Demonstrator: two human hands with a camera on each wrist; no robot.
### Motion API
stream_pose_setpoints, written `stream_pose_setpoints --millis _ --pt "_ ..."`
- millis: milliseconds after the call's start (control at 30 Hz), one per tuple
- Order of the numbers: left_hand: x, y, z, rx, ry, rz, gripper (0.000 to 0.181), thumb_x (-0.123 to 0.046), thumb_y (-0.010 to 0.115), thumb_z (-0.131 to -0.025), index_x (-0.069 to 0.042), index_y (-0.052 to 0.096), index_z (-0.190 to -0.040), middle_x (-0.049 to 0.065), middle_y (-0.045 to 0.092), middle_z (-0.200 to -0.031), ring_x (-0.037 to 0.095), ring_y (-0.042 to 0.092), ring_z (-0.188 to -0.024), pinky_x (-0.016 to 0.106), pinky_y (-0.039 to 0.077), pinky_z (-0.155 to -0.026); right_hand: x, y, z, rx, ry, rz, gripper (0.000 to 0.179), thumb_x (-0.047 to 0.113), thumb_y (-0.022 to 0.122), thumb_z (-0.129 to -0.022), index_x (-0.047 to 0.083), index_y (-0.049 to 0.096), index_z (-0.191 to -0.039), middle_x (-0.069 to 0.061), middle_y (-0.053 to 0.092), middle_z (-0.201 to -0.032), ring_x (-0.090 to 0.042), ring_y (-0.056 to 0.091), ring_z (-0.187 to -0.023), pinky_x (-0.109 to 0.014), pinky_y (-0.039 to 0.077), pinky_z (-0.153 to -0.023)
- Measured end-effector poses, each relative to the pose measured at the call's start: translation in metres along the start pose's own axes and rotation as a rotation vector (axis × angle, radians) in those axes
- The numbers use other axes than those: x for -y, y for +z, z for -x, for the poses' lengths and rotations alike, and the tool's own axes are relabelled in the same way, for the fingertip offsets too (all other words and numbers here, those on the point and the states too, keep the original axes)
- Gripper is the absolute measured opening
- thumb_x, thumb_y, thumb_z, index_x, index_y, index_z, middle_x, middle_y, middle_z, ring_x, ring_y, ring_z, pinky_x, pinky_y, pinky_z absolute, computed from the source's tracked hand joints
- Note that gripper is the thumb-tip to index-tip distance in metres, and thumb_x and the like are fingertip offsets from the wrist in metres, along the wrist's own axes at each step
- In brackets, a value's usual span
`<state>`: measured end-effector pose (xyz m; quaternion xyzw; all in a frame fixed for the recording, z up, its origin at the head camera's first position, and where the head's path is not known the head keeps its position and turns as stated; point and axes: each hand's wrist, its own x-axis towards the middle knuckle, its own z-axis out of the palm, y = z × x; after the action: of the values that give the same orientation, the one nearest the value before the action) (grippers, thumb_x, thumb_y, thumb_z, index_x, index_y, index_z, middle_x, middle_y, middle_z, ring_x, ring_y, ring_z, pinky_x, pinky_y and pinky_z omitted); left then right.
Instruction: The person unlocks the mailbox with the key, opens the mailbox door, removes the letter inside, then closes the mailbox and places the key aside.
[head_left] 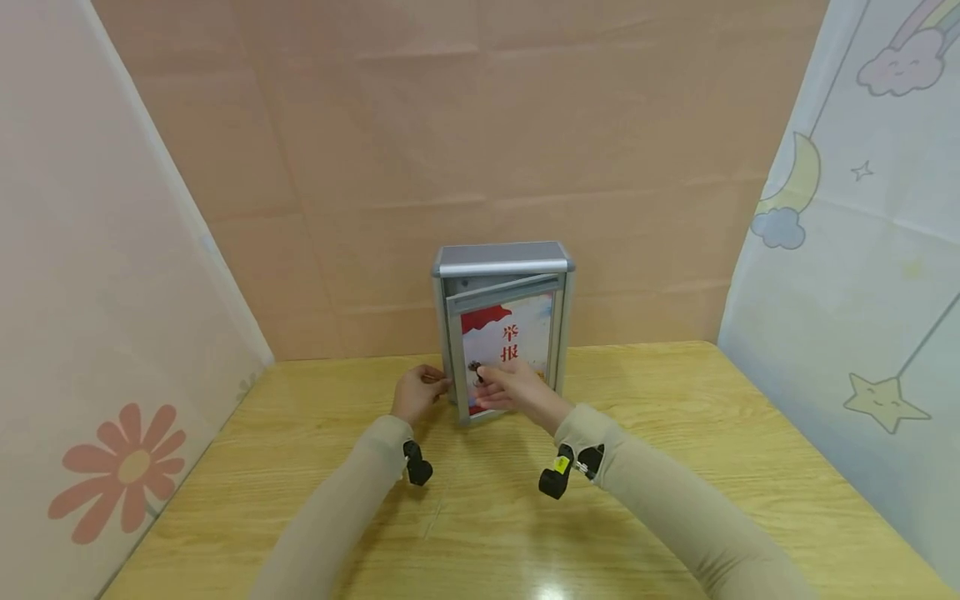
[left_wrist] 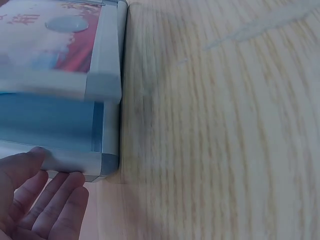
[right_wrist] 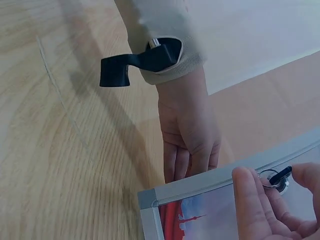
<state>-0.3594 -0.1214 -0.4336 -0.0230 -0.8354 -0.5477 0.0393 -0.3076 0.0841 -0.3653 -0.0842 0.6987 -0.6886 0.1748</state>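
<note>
A grey metal-framed report box (head_left: 504, 255) stands upright at the back of the table, its front door (head_left: 455, 358) ajar at the left side. Red characters and a red drape decorate the poster (head_left: 525, 317) on the door. My left hand (head_left: 416, 396) grips the left edge of the box body; in the left wrist view the thumb (left_wrist: 35, 154) lies on the frame and the fingers curl behind it. With thumb and fingers, my right hand (head_left: 525, 392) pinches a black-headed key (right_wrist: 281, 175) in the lock on the door. A thin ring hangs on the key.
The wooden table (head_left: 645, 492) bears a pale scratch mark in front of the box. A pinkish cloth backdrop (head_left: 360, 167) rises behind, with printed panels to the left and right. Black camera mounts (head_left: 555, 482) are strapped at both wrists.
</note>
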Motion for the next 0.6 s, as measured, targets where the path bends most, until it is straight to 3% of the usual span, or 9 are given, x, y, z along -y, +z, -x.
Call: stream_pose_setpoints --millis 267,467,600 --pt "-0.001 0.001 0.0 -0.001 -0.003 -0.001 0.019 -0.013 0.07 -0.089 0.001 0.066 -0.103 0.016 0.07 -0.095 0.034 0.069 -0.09 0.036 0.058 -0.073 -0.004 -0.014 0.024 0.017 0.017 0.014 0.04 0.023 0.054 -0.1 -0.014 0.056 -0.114 -0.022 0.07 -0.099 -0.02 0.071 -0.085 -0.035 0.057 -0.086" --pt "0.0 0.002 -0.001 0.011 0.007 0.001 0.02 -0.011 0.069 -0.089 0.002 0.066 -0.103 0.017 0.07 -0.095 0.033 0.069 -0.089 0.037 0.059 -0.073 -0.006 -0.03 0.045 0.06 0.021 0.003 0.038 0.017 0.051 -0.1 -0.017 0.053 -0.117 -0.013 0.072 -0.09 -0.018 0.072 -0.085 -0.034 0.056 -0.086" --pt "0.002 0.002 -0.003 0.018 0.001 0.012 0.021 -0.013 0.07 -0.089 0.001 0.066 -0.104 0.016 0.07 -0.096 0.032 0.069 -0.09 0.039 0.059 -0.075 -0.008 -0.04 0.058 0.087 0.03 0.017 0.043 0.018 0.048 -0.102 -0.021 0.05 -0.119 -0.013 0.072 -0.092 -0.016 0.071 -0.083 -0.03 0.057 -0.084"
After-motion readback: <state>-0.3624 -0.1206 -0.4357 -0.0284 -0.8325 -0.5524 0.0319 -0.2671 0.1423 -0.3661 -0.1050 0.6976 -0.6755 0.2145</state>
